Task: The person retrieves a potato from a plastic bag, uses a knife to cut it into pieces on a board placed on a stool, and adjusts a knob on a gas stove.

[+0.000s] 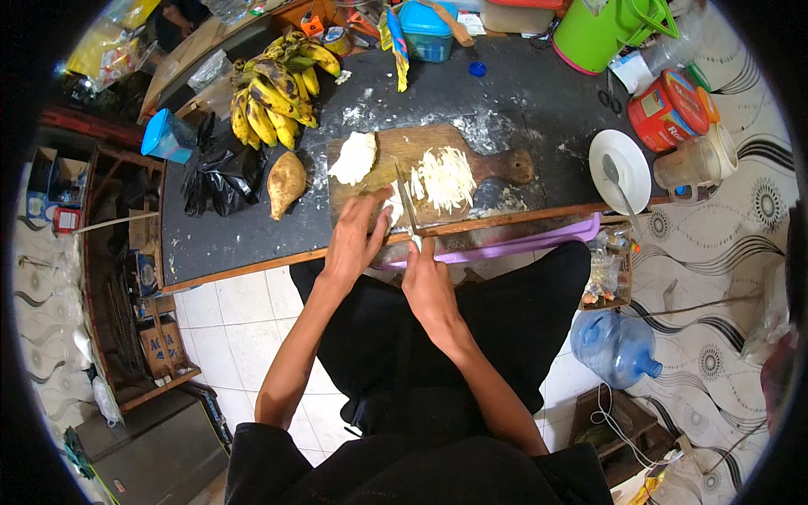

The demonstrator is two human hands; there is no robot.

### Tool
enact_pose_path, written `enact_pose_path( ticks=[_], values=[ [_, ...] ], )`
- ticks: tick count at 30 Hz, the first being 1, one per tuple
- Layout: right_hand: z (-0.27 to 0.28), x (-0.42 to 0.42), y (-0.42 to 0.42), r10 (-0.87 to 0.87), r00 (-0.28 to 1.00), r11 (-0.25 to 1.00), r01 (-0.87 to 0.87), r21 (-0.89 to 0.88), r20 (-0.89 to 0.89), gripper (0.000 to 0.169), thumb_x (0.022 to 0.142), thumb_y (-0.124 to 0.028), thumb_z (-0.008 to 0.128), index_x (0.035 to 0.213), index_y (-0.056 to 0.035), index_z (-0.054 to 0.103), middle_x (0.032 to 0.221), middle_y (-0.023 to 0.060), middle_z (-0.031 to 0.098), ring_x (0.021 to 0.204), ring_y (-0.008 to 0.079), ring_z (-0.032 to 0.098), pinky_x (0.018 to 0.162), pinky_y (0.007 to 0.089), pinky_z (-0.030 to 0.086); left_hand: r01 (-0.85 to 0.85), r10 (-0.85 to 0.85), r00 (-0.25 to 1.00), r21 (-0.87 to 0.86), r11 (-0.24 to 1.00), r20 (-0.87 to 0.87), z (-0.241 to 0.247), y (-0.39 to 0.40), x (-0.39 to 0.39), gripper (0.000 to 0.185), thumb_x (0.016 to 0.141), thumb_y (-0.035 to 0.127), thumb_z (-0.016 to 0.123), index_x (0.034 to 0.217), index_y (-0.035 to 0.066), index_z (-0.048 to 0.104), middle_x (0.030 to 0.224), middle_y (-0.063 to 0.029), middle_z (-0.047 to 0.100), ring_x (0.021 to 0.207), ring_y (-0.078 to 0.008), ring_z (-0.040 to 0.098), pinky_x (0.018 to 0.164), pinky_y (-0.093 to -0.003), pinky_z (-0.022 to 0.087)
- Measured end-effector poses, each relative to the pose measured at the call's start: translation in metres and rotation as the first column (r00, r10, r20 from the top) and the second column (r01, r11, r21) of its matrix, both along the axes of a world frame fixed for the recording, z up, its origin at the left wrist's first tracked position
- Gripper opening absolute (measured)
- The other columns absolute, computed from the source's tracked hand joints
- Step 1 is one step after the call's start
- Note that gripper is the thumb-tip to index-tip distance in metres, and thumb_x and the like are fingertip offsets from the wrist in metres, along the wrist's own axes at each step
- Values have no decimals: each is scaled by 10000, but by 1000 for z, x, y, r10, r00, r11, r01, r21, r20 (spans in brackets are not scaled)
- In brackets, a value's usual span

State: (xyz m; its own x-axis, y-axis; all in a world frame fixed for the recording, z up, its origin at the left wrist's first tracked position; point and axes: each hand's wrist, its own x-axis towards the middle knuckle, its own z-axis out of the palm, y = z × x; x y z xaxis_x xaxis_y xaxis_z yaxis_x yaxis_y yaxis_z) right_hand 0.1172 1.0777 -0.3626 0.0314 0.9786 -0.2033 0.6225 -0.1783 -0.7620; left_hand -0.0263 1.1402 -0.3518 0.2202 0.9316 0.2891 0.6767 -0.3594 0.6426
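Observation:
My right hand [430,278] grips the handle of a kitchen knife [406,196], its blade lying over a wooden cutting board [435,136]. With its fingers bent, my left hand [363,230] presses on a pale, peeled piece of root vegetable [396,205] just left of the blade. Right of the knife lies a heap of thin white shreds [448,180]. A larger peeled white piece [355,158] rests at the board's left end. Beside the board, an unpeeled brown tuber [286,183] lies on the dark tabletop [240,252].
Bananas [271,95] and a black plastic bag [227,177] are on the left. A white plate [620,183] with a spoon [615,173], scissors [610,95], a red tin [666,113] and a green pitcher [590,35] stand or lie on the right. White residue marks the tabletop.

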Motion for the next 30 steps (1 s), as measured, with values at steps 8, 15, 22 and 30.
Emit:
enact_pose_path(
  ticks=[8, 15, 22, 30],
  values=[
    [6, -2, 0, -33, 972, 996, 11, -92, -234, 341, 1098, -250, 409, 1083, 77, 510, 781, 383, 621, 805, 581, 606, 636, 619, 451, 54, -47, 995, 74, 996, -93, -12, -1, -8, 212, 943, 55, 639, 1142, -3, 687, 1292, -125, 661, 1153, -326, 600, 996, -437, 467],
    [7, 3, 5, -8, 978, 994, -15, -107, -209, 352, 1100, -250, 402, 1093, 85, 508, 827, 408, 614, 866, 598, 590, 690, 627, 454, 44, -36, 991, 57, 997, -133, -11, -1, -7, 235, 943, 60, 640, 1165, 3, 690, 1312, -130, 656, 1163, -321, 604, 1015, -432, 454],
    [15, 5, 4, 27, 977, 989, -56, -136, -211, 334, 1097, -250, 379, 1143, 68, 468, 769, 391, 620, 805, 596, 617, 661, 642, 462, 29, -27, 992, 19, 999, -120, -13, -1, -8, 248, 932, 37, 642, 1173, 11, 691, 1347, -127, 645, 1159, -337, 607, 1007, -438, 464],
    [12, 0, 4, 38, 984, 986, -66, -155, -175, 332, 1096, -237, 379, 1147, 83, 451, 736, 376, 621, 795, 584, 625, 644, 637, 466, 36, -34, 991, 16, 999, -131, -11, -2, -6, 256, 921, 23, 647, 1174, 13, 686, 1358, -126, 639, 1156, -333, 608, 1000, -437, 466]
  ],
)
